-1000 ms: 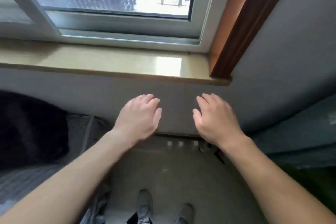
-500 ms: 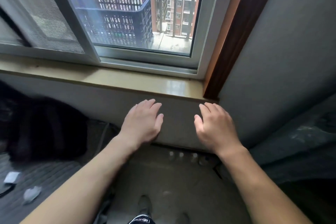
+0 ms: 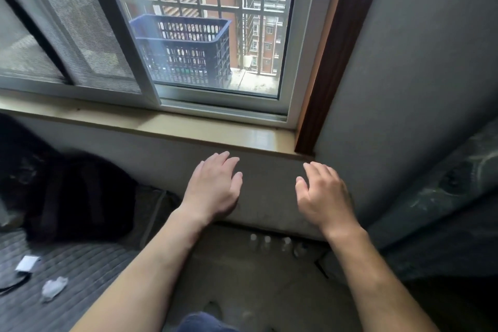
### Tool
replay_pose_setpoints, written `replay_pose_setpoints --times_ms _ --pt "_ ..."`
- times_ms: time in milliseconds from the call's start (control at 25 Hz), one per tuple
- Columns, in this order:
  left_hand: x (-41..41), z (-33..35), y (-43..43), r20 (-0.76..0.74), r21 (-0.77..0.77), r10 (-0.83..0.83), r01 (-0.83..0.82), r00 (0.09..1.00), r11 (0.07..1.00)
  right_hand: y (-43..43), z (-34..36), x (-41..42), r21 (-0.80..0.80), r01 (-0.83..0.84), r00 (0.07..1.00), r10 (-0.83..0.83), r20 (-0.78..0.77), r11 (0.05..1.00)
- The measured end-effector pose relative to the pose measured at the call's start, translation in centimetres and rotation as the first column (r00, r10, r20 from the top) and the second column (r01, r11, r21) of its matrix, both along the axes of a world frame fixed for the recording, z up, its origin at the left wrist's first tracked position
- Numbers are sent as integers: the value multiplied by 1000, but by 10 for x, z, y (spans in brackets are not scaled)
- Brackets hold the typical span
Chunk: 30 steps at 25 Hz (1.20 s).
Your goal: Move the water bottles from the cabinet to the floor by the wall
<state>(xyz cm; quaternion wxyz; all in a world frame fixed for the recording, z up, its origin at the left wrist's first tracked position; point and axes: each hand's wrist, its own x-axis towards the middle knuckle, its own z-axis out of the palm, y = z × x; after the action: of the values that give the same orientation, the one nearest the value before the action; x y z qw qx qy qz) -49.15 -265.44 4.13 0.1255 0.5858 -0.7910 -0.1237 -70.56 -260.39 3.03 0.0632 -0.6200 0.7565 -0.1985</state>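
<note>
Several small clear water bottles with pale caps stand in a row on the floor against the wall, under the window sill. My left hand and my right hand are stretched out in front of me, well above the bottles. Both hands are empty, palms down, fingers loosely apart. The cabinet is not in view.
A beige window sill runs across under a sliding window. A blue plastic crate sits outside behind bars. A black bag lies on a grey bed at left, with crumpled tissue. A dark patterned surface stands on the right.
My view has tilted up, so more of the window and the blue crate show. Both hands stay empty and hold the same pose relative to each other.
</note>
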Motion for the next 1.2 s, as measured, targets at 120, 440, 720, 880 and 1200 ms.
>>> replay_pose_setpoints --times_ms 120,440,720,880,1200 --pt "5 -3 9 -46 8 3 -2 999 1000 10 2 3 -5 20 1000 -21 -24 1000" --pt "47 -18 17 -95 45 -39 44 995 998 36 4 31 -4 94 994 -94 -62 996" --pt "80 -25 27 -138 61 -114 124 984 990 70 -2 65 90 180 980 -170 -101 980" --pt "89 -30 38 -141 37 -210 217 968 975 96 -10 82 118 251 963 -236 -133 961" --pt "74 -26 65 -73 -2 -370 371 926 929 154 -6 85 90 374 924 -362 -124 923"
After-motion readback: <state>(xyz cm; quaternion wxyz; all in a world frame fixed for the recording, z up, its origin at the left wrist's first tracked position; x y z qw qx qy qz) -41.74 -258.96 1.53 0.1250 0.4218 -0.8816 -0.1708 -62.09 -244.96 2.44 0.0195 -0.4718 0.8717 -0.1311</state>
